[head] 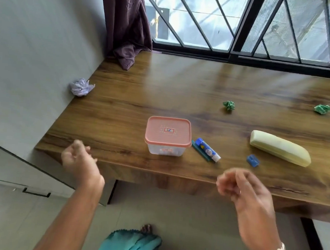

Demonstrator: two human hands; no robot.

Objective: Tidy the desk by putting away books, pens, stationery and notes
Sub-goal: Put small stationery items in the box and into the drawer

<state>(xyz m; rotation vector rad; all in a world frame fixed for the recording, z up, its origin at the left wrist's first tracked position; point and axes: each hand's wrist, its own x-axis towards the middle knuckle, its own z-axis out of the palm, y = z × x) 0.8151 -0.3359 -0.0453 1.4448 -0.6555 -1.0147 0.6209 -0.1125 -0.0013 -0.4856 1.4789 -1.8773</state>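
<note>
Blue glue stick (208,149) lies just right of the pink-lidded box (168,131) near the table's (182,87) front edge, long axis far-left to near-right. My right hand (241,185) hangs nearer, left hand (79,156) farther; both sets of fingers loosely curled, holding nothing.

Bright daylight, wide-angle, some motion blur

left hand (78,158) and right hand (239,185) smeared by motion; light enters through the window (195,20) beyond them; pale glare streaks on the desk (182,83) ahead of the hands; shadows there soft and faint; straight lines bow near frame edges
</note>
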